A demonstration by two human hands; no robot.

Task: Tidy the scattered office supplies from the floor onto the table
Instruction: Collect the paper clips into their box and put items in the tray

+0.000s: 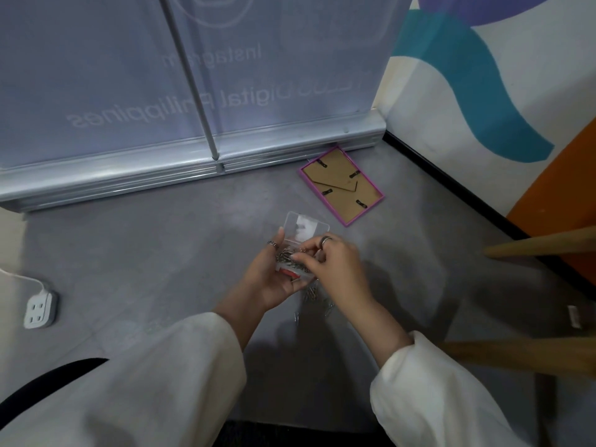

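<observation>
A person kneels over the gray floor and is picking up spilled paper clips. The left hand holds a small clear box from below, with the palm up and the fingers curled round its sides. The box lid stands open and tips away from the person. Inside the box is a pile of shiny paper clips.

The right hand is over the box, with its fingertips pinched together just above the pile. It looks like it is dropping clips in, but the clips between the fingertips are too small to see for sure.

More loose clips lie on the floor right under the two hands. So I think this step is only partly done: the clips are going back in their box, and nothing is on the table yet. The table top is not in view; only two wooden legs show near the right edge of the floor.

Next, the right hand needs to reach down and pinch up the rest of the loose clips. They are thin and flat, so this will take careful little grabs. Then the lid needs to snap closed, so nothing spills on the way up.

A pink picture frame lies face down on the floor, near the corner by the painted wall and the banner stand. It needs picking up too.
</observation>
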